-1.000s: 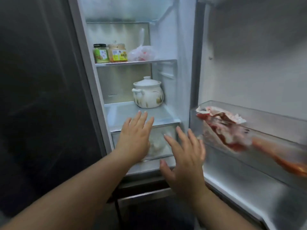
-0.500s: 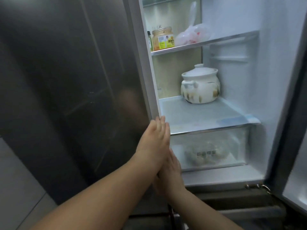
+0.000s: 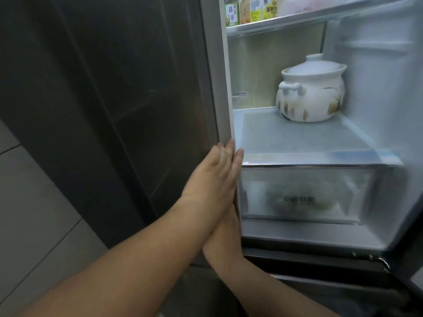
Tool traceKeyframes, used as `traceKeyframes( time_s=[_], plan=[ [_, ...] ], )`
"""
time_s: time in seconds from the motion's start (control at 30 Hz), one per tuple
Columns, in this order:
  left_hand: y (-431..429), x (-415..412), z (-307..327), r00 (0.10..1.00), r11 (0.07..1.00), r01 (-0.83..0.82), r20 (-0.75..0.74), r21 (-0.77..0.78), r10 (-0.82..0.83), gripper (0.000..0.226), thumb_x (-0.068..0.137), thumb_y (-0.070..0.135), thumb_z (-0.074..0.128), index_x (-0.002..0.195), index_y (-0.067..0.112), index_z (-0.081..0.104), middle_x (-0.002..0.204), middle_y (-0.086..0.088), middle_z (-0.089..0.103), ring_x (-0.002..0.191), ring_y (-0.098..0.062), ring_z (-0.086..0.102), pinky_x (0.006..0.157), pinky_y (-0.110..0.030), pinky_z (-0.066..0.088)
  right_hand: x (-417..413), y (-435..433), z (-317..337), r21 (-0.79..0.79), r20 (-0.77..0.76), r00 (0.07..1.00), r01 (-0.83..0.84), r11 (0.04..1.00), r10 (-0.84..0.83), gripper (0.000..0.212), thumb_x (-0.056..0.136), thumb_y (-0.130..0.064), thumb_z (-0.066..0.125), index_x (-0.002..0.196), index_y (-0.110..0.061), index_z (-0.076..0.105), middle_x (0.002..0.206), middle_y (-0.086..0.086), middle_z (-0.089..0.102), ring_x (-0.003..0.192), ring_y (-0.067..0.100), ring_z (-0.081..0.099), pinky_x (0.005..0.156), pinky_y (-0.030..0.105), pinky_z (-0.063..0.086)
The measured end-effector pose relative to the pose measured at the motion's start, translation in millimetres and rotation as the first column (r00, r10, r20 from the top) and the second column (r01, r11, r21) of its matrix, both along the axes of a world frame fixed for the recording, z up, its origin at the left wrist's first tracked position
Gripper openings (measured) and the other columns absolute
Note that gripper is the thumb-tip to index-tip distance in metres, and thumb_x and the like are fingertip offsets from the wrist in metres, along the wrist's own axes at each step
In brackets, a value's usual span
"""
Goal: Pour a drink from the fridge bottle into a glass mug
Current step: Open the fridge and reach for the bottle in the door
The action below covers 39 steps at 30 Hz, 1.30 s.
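I face a fridge whose right half stands open and whose dark left door (image 3: 114, 110) is closed. My left hand (image 3: 212, 177) lies flat with straight fingers against the inner edge of that left door, fingertips at the door's pale seal (image 3: 225, 88). My right hand (image 3: 225, 227) is mostly hidden behind my left wrist and forearm, at the same door edge; its fingers cannot be seen. No bottle and no glass mug are in view.
A white lidded ceramic pot (image 3: 311, 90) stands on the middle shelf (image 3: 286, 138). Jars (image 3: 251, 9) sit on the upper shelf. Below is a clear drawer (image 3: 304, 193) with a bag inside. Grey floor tiles (image 3: 34, 202) lie at the left.
The view has swung left from the right door bin to the closed left door. Both hands moved from spread in front of the shelves to pressed together at the left door's edge.
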<state>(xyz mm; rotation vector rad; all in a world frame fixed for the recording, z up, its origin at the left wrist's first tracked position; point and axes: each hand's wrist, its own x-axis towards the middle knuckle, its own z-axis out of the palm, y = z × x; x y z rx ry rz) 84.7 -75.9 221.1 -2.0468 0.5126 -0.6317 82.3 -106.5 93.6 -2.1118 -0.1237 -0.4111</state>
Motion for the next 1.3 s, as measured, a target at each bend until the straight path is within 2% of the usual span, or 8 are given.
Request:
traceKeyframes(
  time_s=[0.3,0.5,0.63,0.77,0.9,1.1,1.2,1.3],
  plan=[
    [0,-18,2,0.995,0.997,-0.07,-0.074,-0.021,0.068,0.063,0.101,0.029,0.005,0.14,-0.013,-0.02,0.154,-0.031,-0.012,0.145,-0.042,-0.001,0.116,-0.048,-0.003,-17,-5,-1,0.013,0.014,0.998,-0.065,0.998,0.065,0.076,0.095,-0.031,0.052,0.156,-0.018,0.008,0.163,0.005,0.008,0.15,0.018,0.01,0.12,0.039,0.017],
    [3,-41,-4,0.991,0.996,-0.089,-0.096,0.013,0.09,0.06,0.094,0.023,-0.008,0.138,-0.015,-0.023,0.152,-0.032,-0.017,0.143,-0.042,-0.011,0.113,-0.049,-0.014,-40,-2,-6,-0.007,0.034,0.992,-0.123,0.992,0.123,0.085,0.095,-0.034,0.051,0.153,-0.024,-0.011,0.163,0.003,-0.01,0.149,0.016,-0.007,0.122,0.035,0.002],
    [27,-58,-17,0.999,1.0,0.001,0.046,0.004,-0.001,0.061,0.092,0.018,-0.009,0.144,-0.014,-0.008,0.155,-0.03,-0.004,0.145,-0.041,-0.001,0.11,-0.051,-0.02,-67,-7,-9,-0.051,0.052,0.983,-0.173,0.984,0.175,0.093,0.09,-0.048,0.051,0.149,-0.033,-0.019,0.161,-0.003,-0.017,0.144,0.007,-0.016,0.119,0.034,-0.009],
    [52,-75,-19,0.988,0.99,0.13,0.095,-0.054,-0.124,0.057,0.096,0.02,0.018,0.145,-0.006,0.026,0.153,-0.023,0.024,0.144,-0.033,0.019,0.119,-0.045,-0.002,-72,-17,-11,-0.096,0.167,0.972,-0.154,0.983,0.168,0.096,0.076,-0.065,0.044,0.145,-0.041,-0.017,0.162,0.005,-0.003,0.149,0.02,0.0,0.117,0.044,-0.001],
    [79,-110,-14,0.973,0.974,0.215,0.098,-0.065,-0.208,0.056,0.093,0.026,0.033,0.142,0.0,0.04,0.15,-0.018,0.033,0.141,-0.029,0.026,0.117,-0.041,0.01,-64,-19,-3,-0.206,0.22,0.944,-0.204,0.957,0.248,0.117,0.068,-0.081,0.047,0.148,-0.033,-0.024,0.162,0.012,-0.009,0.15,0.026,-0.01,0.118,0.048,-0.004],
    [106,-161,-11,0.949,0.939,0.278,0.21,-0.203,-0.235,0.05,0.086,0.034,0.046,0.131,0.015,0.059,0.141,-0.007,0.051,0.128,-0.021,0.046,0.095,-0.036,0.031,-116,29,-24,-0.235,0.31,0.922,-0.165,0.958,0.234,0.124,0.065,-0.085,0.046,0.154,-0.02,-0.011,0.159,0.021,-0.009,0.147,0.039,0.001,0.117,0.054,0.016],
    [104,-179,1,0.947,0.916,0.245,0.281,-0.319,-0.155,0.049,0.086,0.033,0.043,0.131,0.019,0.059,0.142,-0.006,0.051,0.127,-0.021,0.05,0.096,-0.039,0.029,-147,61,-22,-0.199,0.349,0.919,-0.12,0.973,0.184,0.131,0.056,-0.08,0.055,0.155,-0.021,-0.009,0.159,0.023,-0.008,0.143,0.042,0.008,0.115,0.051,0.018],
    [116,-195,14,0.951,0.919,0.14,0.309,-0.369,-0.02,0.061,0.081,0.034,0.051,0.14,0.02,0.048,0.152,-0.009,0.035,0.141,-0.024,0.03,0.112,-0.046,0.011,-180,91,-20,-0.166,0.389,0.91,-0.088,0.982,0.147,0.124,0.06,-0.078,0.053,0.154,-0.024,-0.008,0.16,0.017,-0.017,0.144,0.042,0.005,0.114,0.048,0.011]
  ],
)
